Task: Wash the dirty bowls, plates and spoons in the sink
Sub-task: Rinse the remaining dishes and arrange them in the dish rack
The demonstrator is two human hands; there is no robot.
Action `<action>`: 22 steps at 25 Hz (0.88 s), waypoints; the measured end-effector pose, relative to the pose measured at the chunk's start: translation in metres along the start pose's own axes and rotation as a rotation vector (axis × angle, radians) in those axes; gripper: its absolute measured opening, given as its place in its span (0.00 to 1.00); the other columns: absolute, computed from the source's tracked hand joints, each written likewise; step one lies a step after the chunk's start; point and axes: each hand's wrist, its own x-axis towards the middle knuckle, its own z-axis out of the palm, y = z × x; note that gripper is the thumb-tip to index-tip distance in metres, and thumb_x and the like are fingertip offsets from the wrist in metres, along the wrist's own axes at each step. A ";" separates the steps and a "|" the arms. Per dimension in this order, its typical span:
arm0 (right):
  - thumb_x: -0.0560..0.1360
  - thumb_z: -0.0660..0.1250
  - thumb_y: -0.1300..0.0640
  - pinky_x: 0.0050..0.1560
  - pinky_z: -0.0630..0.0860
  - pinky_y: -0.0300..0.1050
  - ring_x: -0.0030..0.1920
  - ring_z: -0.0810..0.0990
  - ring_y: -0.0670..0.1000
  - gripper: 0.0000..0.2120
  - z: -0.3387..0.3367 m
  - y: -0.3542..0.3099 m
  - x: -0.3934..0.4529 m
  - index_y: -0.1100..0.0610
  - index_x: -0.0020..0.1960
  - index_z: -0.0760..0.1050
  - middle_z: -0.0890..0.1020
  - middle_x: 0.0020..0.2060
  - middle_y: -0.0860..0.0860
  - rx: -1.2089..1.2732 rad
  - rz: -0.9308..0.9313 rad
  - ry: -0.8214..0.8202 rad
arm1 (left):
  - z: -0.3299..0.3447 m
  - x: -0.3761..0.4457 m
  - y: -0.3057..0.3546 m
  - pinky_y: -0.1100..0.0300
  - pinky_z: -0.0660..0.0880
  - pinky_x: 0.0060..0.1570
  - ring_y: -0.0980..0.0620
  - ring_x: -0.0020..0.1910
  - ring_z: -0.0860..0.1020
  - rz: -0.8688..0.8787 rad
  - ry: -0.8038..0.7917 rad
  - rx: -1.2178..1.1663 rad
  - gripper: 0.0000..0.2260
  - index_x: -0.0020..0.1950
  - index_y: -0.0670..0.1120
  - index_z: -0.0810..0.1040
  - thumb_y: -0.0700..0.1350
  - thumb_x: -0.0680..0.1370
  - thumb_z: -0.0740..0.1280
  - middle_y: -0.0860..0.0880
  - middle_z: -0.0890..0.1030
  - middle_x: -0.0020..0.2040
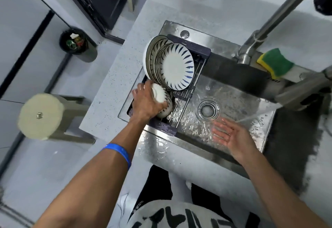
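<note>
Over the sink's left edge, on the drying rack, we are setting a white bowl down with our left hand, fingers curled round its side, so that it is resting beside the bowls already there and can drain into the sink. Plates are standing on edge at the rack's far end, leaning together, probably so water is running off them. Our right hand is lying flat and wide, holding nothing, under the stream near the sink's near right corner, likely rinsing off. Water is pooling round the drain. A sponge is sitting at the sink's far right edge beside the tap. We are seeing no spoons, and no dirty dishes left in the basin, so we are judging the washing nearly done.
</note>
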 end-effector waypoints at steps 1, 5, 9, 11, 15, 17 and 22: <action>0.79 0.63 0.55 0.61 0.75 0.57 0.55 0.82 0.59 0.09 -0.001 0.000 0.002 0.56 0.57 0.77 0.85 0.54 0.56 -0.007 -0.004 0.010 | 0.001 0.005 -0.001 0.44 0.68 0.69 0.40 0.72 0.64 0.009 -0.003 0.010 0.44 0.74 0.51 0.61 0.63 0.66 0.78 0.42 0.66 0.71; 0.68 0.71 0.53 0.52 0.77 0.53 0.47 0.85 0.56 0.16 -0.003 -0.007 0.006 0.55 0.55 0.77 0.86 0.47 0.54 0.060 0.000 0.025 | -0.003 0.006 0.006 0.41 0.71 0.65 0.37 0.71 0.64 0.020 -0.033 0.049 0.41 0.72 0.52 0.62 0.61 0.66 0.78 0.41 0.65 0.70; 0.67 0.69 0.54 0.49 0.76 0.51 0.49 0.83 0.57 0.11 -0.002 -0.019 0.007 0.55 0.49 0.78 0.85 0.46 0.54 0.228 -0.010 0.031 | 0.017 -0.014 0.015 0.39 0.73 0.64 0.39 0.70 0.62 0.046 -0.092 0.076 0.44 0.75 0.53 0.57 0.64 0.67 0.76 0.43 0.61 0.72; 0.66 0.69 0.52 0.50 0.76 0.51 0.50 0.83 0.56 0.12 -0.004 -0.028 0.005 0.55 0.48 0.78 0.85 0.47 0.53 0.293 -0.051 0.037 | 0.026 -0.012 0.011 0.38 0.73 0.64 0.39 0.70 0.62 0.051 -0.093 0.083 0.46 0.75 0.54 0.55 0.67 0.67 0.75 0.43 0.60 0.72; 0.70 0.61 0.52 0.50 0.76 0.50 0.51 0.82 0.56 0.13 -0.019 -0.048 0.000 0.56 0.49 0.78 0.84 0.49 0.53 0.524 -0.098 0.137 | 0.033 -0.023 0.030 0.32 0.64 0.68 0.37 0.74 0.59 0.035 0.000 0.088 0.44 0.76 0.53 0.55 0.66 0.68 0.73 0.42 0.59 0.76; 0.77 0.57 0.55 0.49 0.77 0.49 0.54 0.82 0.56 0.13 -0.034 -0.055 -0.007 0.58 0.51 0.79 0.84 0.50 0.55 0.534 -0.138 0.112 | 0.039 -0.043 0.064 0.35 0.63 0.69 0.37 0.73 0.62 0.181 0.111 0.018 0.37 0.76 0.48 0.61 0.59 0.73 0.71 0.40 0.62 0.76; 0.78 0.64 0.58 0.46 0.76 0.43 0.49 0.81 0.51 0.10 -0.051 -0.076 -0.035 0.58 0.54 0.82 0.84 0.53 0.54 -0.231 -0.278 0.294 | 0.053 -0.092 0.192 0.52 0.78 0.55 0.49 0.51 0.81 0.187 -0.367 -0.821 0.04 0.48 0.50 0.81 0.42 0.79 0.69 0.50 0.84 0.49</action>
